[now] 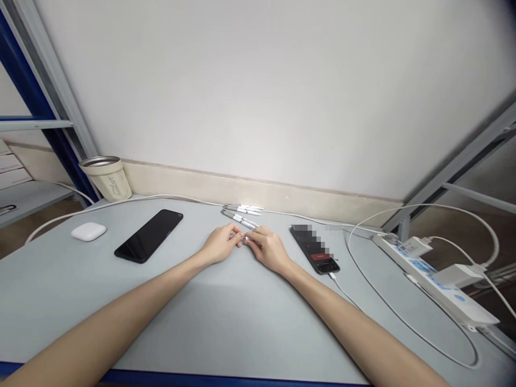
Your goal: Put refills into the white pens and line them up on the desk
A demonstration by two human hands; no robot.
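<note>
Both my hands meet at the middle of the grey table (226,317). My left hand (221,244) and my right hand (269,249) have their fingers pinched together on a small white and grey pen (245,238) held between them. Just behind them, several more white and grey pens (242,210) lie loose on the table near the wall.
A black phone (149,235) lies left of my hands, a white earbud case (88,231) further left, a beige cup (107,178) at the back left. A second phone (315,249) on a cable lies right. A white power strip (435,282) with chargers and cables sits at the right edge.
</note>
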